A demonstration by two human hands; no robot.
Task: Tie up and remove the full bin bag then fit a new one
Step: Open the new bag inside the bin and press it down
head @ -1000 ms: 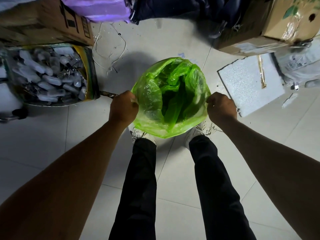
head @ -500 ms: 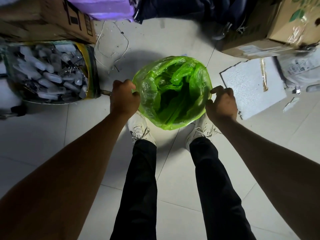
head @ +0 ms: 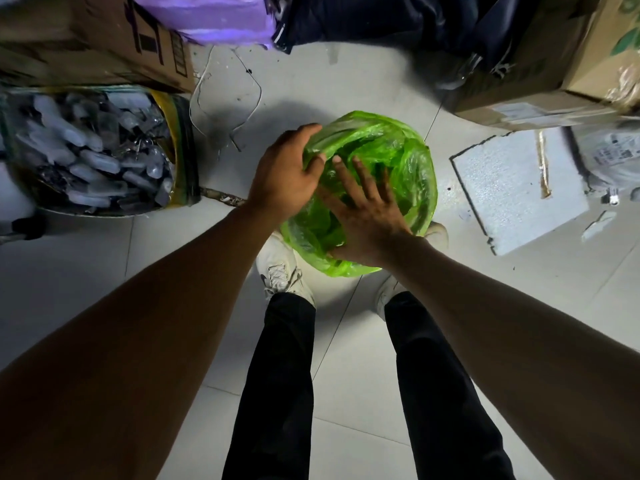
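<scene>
A bright green translucent bin bag point(head: 401, 157) lines a round bin on the floor just ahead of my feet; its rim drapes over the bin's edge and hides the bin itself. My left hand point(head: 284, 174) rests on the bag's left rim, thumb and fingers curled over the plastic there. My right hand point(head: 367, 216) is spread flat, fingers apart, pressing down on the plastic inside the bag's opening. Whether the left hand pinches the plastic or merely rests on it is unclear.
An open bag of clear plastic bottles point(head: 90, 150) stands at left, cardboard boxes point(head: 86, 39) behind it. A purple bag point(head: 207, 15) and dark cloth lie at the back. Another box point(head: 554, 64) and a white foam slab point(head: 516, 188) are at right. A loose wire point(head: 225, 98) lies on the tiles.
Both hands left the bag's outer sides. The left moved up onto the left rim, and the right opened flat and went into the bag's mouth, pushing the plastic down.
</scene>
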